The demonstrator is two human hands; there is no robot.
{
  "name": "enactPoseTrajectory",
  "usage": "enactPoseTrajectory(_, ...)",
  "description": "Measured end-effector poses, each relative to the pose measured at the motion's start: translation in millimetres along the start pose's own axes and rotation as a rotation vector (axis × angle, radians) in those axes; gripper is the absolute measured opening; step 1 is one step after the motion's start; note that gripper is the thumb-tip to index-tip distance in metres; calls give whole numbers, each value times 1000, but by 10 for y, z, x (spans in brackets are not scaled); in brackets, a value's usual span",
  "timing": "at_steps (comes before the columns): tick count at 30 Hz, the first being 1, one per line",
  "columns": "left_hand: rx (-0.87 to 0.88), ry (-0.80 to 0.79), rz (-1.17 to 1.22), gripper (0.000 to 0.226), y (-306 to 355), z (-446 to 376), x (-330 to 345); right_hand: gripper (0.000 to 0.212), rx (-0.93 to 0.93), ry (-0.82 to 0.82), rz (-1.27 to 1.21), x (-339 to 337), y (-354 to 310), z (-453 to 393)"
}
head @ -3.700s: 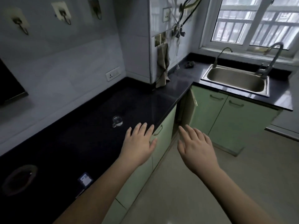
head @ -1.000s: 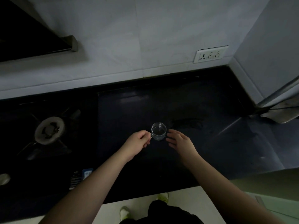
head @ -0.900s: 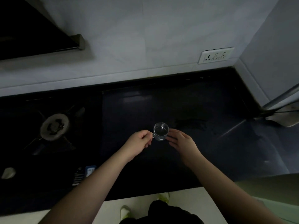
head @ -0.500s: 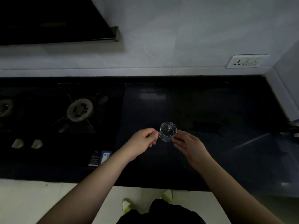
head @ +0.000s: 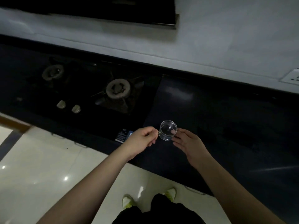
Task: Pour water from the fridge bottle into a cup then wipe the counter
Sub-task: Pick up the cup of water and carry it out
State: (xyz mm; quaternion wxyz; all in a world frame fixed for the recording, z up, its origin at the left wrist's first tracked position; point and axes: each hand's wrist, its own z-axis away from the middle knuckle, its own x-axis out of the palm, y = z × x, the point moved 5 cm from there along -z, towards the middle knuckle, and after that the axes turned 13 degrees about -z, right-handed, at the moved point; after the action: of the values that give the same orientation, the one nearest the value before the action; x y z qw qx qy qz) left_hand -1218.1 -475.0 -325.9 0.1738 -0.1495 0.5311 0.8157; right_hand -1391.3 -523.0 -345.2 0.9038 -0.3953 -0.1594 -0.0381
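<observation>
A small clear glass cup (head: 168,130) with a thin handle is held over the dark counter (head: 226,120), near its front edge. My left hand (head: 142,139) pinches the handle on the cup's left side. My right hand (head: 187,143) is at the cup's right side and underside, its fingers fairly straight and touching the glass; one fingertip shows through the bottom. I cannot tell whether the cup holds water. No bottle or cloth is in view.
A gas hob with two burners (head: 117,89) and two knobs (head: 76,108) lies left of the cup. A black hood (head: 113,12) hangs above it. A wall socket (head: 292,77) sits at the right edge. Pale floor tiles (head: 40,167) and my shoes (head: 127,201) are below.
My hands reached the cup and took it by handle and side. Since half a second ago the view has swung left, showing more hob and floor; the grip looks unchanged.
</observation>
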Motion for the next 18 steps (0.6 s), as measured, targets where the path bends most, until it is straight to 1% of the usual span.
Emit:
enactPoseTrajectory(3,-21,57,30,31,-156,218,-184,15,22,-80,-4,298,95,59)
enactPoseTrajectory(6,-44,128,93,34,-343,463,-392,20,27,-162,64,610,233,110)
enactPoseTrajectory(9,-65,194,132,38,-551,747,-606,21,49,-193,110,923,418,172)
enactPoseTrajectory(14,-87,269,208,30,-908,1309,-953,22,84,-246,162,1478,833,405)
enactPoseTrajectory(18,-100,332,214,31,-1171,1798,-1276,20,113,-278,156,1940,1188,657)
